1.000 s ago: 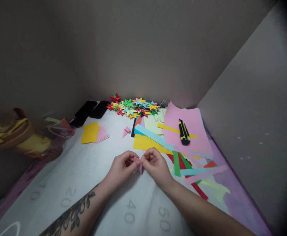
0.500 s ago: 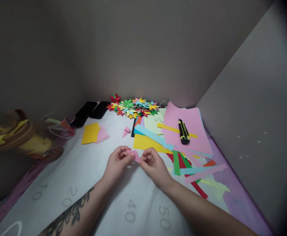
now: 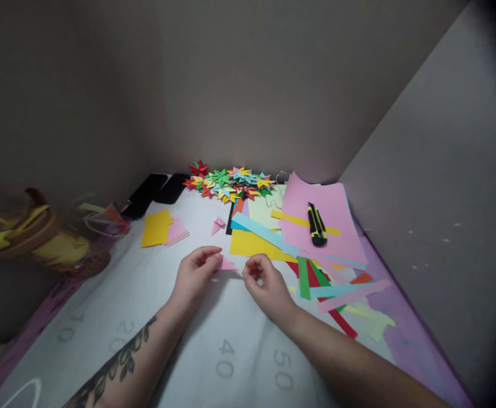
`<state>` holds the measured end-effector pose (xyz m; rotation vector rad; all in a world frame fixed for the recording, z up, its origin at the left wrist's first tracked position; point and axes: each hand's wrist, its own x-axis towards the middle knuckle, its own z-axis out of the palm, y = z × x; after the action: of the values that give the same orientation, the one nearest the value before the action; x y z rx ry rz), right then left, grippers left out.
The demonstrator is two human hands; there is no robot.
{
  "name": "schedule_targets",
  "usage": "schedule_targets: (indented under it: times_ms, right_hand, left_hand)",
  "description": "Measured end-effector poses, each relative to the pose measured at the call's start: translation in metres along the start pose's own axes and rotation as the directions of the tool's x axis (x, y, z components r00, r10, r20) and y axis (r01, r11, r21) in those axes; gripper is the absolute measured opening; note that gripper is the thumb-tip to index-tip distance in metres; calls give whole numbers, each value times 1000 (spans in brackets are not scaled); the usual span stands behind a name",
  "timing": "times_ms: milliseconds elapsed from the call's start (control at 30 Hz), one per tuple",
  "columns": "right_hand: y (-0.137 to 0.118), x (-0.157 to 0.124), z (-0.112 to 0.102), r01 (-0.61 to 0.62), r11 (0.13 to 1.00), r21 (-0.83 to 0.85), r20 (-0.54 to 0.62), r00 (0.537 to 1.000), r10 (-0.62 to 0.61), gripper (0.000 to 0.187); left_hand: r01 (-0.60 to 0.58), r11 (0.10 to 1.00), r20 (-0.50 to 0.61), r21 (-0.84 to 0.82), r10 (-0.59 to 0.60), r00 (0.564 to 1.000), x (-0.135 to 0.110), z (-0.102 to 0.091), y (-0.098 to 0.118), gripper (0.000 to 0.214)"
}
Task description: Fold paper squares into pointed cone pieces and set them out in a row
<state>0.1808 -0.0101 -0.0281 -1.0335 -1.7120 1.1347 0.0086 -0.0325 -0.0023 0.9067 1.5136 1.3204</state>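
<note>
My left hand (image 3: 196,272) pinches a small folded pink paper piece (image 3: 228,264) between thumb and fingers, and a pointed end of it sticks out to the right. Just right of that point is my right hand (image 3: 265,286), its thumb and fingertips brought together with a small gap to the paper; I see nothing between them. Beyond both hands, a folded pink paper cone (image 3: 218,226) lies on the white mat (image 3: 124,289).
Yellow squares (image 3: 156,228) and pink squares (image 3: 175,231) lie at left. Folded paper stars (image 3: 226,184) are heaped at the back. On the right, a utility knife (image 3: 316,224) rests on pink sheets (image 3: 294,198), near scattered paper strips (image 3: 332,292). A brown pot-like container (image 3: 27,229) stands far left.
My left hand has shifted slightly left and away from me with the pink paper. The gap between the hands has widened, and the right hand no longer touches the paper.
</note>
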Motion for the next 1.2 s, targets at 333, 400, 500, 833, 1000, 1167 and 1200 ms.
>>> schedule_targets:
  times_ms: [333,400,500,833,1000,1167,1200]
  right_hand:
    - [1,0,-1,71,997,-22,-95,993,-73,16]
    - [5,3,-1,-36,992,118,-114,992,49,14]
    - [7,5,-3,-78,977,199,-84,992,96,16]
    - [-5,6,-7,-96,993,73,-40,994,99,6]
    - [-3,5,-10,-128,979,156,5,992,129,23]
    - [0,7,-6,-282,855,436,42,955,294,37]
    - [0,8,-4,-340,795,503,94,935,341,38]
  left_hand:
    - [15,991,210,134,-44,977,-11,13,1,30]
    - [-12,987,223,162,-25,975,-10,12,0,28]
    - [-32,976,223,215,-17,975,-9,10,1,26]
    - [-80,968,320,236,0,947,-14,13,8,27]
    - [-106,932,278,346,6,961,-13,12,8,18]
    - [-7,963,153,268,-35,988,-12,10,8,22]
    - [5,969,130,247,-39,991,-12,10,7,23]
